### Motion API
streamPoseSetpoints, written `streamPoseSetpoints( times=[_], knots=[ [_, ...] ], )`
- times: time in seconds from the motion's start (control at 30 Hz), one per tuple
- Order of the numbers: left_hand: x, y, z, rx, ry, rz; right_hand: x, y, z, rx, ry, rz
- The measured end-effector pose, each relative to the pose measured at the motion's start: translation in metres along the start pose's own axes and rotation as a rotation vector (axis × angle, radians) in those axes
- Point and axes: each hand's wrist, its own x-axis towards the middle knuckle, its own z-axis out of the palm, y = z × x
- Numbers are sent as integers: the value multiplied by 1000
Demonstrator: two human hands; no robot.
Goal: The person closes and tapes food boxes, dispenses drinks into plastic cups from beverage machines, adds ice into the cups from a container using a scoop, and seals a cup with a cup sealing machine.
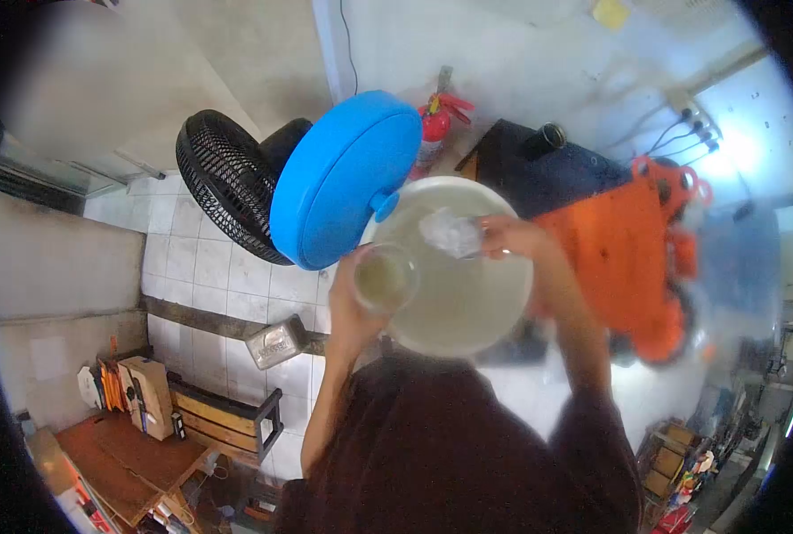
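Observation:
My left hand is wrapped around a clear cup holding pale yellowish liquid, at the left rim of a round white tub. Cloudy, pale liquid lies inside the tub. Over the tub's far side, my right hand has its fingers closed on a whitish, partly see-through object; it is blurred and I cannot make out its kind. A large round blue lid with a knob stands tilted at the tub's upper left.
A black fan is behind the lid. Farther back stands a red fire extinguisher. To the right are a dark-topped table and an orange machine. A metal tin and a wooden bench are at left.

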Motion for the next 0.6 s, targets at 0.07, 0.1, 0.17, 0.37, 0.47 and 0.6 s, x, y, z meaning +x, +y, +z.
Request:
streamPoseSetpoints(
  times=[0.07,0.1,0.17,0.37,0.47,0.6],
  knots=[
    [5,-5,19,-24,-69,-23,-40,-30,-14,-1,-72,-53],
    [8,-10,32,9,-73,14,-58,-43,-16,-57,-39,-46],
    [11,-21,55,33,-91,58,-88,-66,-12,-107,11,-32],
    [7,-15,101,117,-159,117,-91,-81,23,-508,47,80],
    [-2,-27,115,61,-235,79,-91,-64,49,-921,298,-100],
    [-6,-23,112,-68,-233,-20,-130,-127,89,-1069,432,47]
  ],
)
